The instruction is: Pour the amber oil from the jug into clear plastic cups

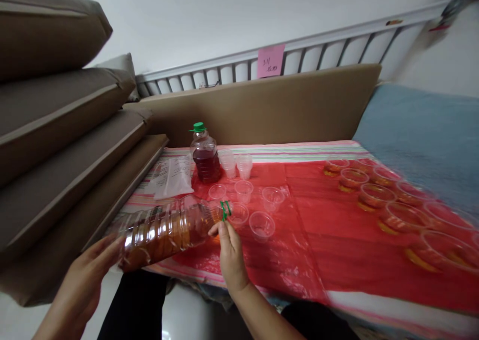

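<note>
A large clear plastic bottle (168,227) of amber liquid lies tilted almost level between my hands, its green-ringed mouth uncapped and pointing right. At the bottle's base, my left hand (90,265) grips it. My right hand (229,250) is closed around the neck, just behind the mouth. Below and beyond the mouth stand several clear plastic cups, among them one partly behind the neck (239,214) and one to the right (262,226). Whether liquid is flowing out cannot be made out.
A capped jug of dark red liquid (206,163) stands behind, beside stacked cups (244,166) and a plastic bag (175,177). Several cups holding amber liquid (376,196) fill the right side of the red sheet (337,260). Brown cushions (63,165) pile up at left.
</note>
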Available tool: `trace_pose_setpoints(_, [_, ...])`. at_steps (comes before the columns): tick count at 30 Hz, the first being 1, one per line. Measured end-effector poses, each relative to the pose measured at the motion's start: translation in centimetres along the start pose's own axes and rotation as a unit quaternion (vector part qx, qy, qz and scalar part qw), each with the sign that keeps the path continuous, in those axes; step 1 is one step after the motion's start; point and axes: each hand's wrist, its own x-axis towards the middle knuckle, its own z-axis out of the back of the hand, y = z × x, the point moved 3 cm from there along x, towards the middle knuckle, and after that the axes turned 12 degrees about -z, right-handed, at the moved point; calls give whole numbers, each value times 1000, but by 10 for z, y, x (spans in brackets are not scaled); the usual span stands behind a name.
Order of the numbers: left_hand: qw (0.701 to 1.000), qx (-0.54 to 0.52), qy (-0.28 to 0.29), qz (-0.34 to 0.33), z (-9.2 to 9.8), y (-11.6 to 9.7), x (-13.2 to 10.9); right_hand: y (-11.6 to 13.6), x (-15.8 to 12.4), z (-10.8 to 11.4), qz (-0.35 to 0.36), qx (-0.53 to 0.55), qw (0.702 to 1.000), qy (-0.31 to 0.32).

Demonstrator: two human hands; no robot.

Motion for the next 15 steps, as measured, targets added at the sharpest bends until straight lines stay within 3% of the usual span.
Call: trace_pose_setpoints(15, [1000,1,3,14,-3,-6,-3,0,2,1,-10,3,1000,-4])
